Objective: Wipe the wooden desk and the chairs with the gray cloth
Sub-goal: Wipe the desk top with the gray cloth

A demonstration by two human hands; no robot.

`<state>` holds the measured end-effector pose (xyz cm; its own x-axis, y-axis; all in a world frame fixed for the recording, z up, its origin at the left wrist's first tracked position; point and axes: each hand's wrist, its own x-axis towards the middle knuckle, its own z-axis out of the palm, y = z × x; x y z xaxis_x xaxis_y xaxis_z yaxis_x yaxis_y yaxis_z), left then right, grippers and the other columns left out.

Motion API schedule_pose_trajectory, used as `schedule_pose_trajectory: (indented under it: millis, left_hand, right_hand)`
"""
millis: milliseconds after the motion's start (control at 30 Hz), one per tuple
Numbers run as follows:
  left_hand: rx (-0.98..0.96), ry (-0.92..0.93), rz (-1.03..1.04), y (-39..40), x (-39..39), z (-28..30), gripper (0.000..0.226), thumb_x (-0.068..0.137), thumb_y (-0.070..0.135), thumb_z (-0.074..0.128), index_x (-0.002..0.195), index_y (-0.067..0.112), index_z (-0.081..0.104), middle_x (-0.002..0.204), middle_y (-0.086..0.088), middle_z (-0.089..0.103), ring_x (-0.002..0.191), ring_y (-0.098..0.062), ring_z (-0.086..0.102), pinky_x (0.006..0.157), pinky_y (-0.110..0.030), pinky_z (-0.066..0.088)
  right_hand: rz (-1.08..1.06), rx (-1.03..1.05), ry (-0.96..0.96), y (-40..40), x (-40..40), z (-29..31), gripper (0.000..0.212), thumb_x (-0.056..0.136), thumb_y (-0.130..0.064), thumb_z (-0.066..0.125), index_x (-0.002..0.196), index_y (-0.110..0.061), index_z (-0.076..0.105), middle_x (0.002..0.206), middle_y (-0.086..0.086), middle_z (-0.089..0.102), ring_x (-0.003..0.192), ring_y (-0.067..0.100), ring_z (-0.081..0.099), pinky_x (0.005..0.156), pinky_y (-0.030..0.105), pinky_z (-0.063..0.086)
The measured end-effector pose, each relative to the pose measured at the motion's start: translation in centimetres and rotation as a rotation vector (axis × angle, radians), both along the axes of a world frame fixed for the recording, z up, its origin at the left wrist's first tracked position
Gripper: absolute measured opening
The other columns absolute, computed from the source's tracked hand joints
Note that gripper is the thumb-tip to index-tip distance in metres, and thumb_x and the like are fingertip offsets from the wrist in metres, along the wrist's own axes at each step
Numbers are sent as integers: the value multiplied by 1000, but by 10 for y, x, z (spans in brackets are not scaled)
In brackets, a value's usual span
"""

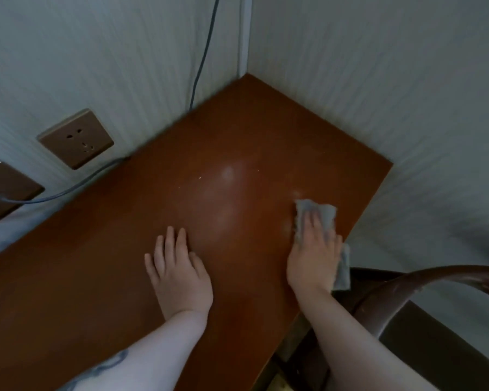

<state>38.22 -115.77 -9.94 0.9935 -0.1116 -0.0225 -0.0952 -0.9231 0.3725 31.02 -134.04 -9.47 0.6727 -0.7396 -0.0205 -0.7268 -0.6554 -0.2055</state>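
Wooden desk (223,153): right hand (312,258) presses gray cloth (319,213) flat.

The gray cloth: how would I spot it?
Find the wooden desk in the wall corner and follow its right edge. The gray cloth lies flat under the right hand; the left hand rests bare.

Desk (209,153) top open toward corner; walls (378,80) block far sides, chair (435,280) crowds right edge, cable (68,190) at left.

Left hand (178,273) flat, fingers spread; right hand (312,256) flat, palm down.
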Motion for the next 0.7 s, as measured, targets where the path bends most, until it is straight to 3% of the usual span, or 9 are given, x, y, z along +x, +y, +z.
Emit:
schedule_pose_trajectory:
  millis: [100,200,267,333,433,500,567,633,700]
  left_hand:
    - [38,9,-8,-2,2,-2,48,98,24,35,146,20,37,156,1,29,146,-18,15,120,-42,0]
    - [71,6,1,-2,3,-6,49,96,25,29,143,17,42,152,-1,36,143,-20,22,118,-42,3]
    - [90,-15,-12,-2,4,-10,54,91,29,28,139,15,47,149,-3,41,139,-21,26,115,-45,8]
    - [90,-26,-9,-2,3,-9,53,91,29,28,138,15,48,148,-3,43,139,-22,28,115,-46,11]
    - [92,20,-6,-3,2,-5,47,98,23,33,143,18,42,152,-1,37,142,-21,24,119,-47,10]
    - [104,39,-21,-3,1,-2,48,98,24,35,145,19,39,154,-1,33,144,-21,21,119,-48,9]
    - [106,41,-18,-4,2,-2,48,98,24,35,146,19,39,154,-1,33,144,-21,20,119,-48,10]
    - [108,35,-15,-4,2,-3,48,98,24,30,145,18,40,153,-1,34,143,-22,22,118,-49,10]
    - [98,17,-15,-4,1,-3,52,95,28,25,143,18,42,152,-2,37,142,-22,24,118,-49,11]
  right_hand:
    - [-217,77,-93,10,-13,9,62,94,-12,43,152,-16,24,157,1,27,141,29,28,117,45,23]
    - [147,114,-220,74,12,10,63,85,-4,50,146,-15,40,147,0,45,130,29,42,107,47,39]
    - [506,194,-140,104,33,10,57,92,-20,40,148,-21,36,151,-7,38,141,25,30,118,47,21]
    - [621,193,-8,85,53,9,58,96,-29,26,153,-23,22,159,-8,21,148,22,8,118,40,-11]
    - [296,33,99,22,52,1,64,97,-21,36,155,-22,10,161,-5,12,147,27,7,118,43,-7]
    - [-86,57,30,-21,34,6,61,99,-20,37,155,-22,13,161,-6,12,147,28,11,120,43,2]
    - [-271,114,-35,-35,19,15,59,99,-16,38,154,-20,18,160,-4,17,145,26,16,120,40,8]
    - [-268,77,-129,-21,23,21,58,96,-9,43,152,-13,27,157,1,27,143,26,24,120,37,13]
    - [17,15,-226,10,40,24,61,88,-3,55,146,-9,38,151,5,40,138,28,35,116,40,21]
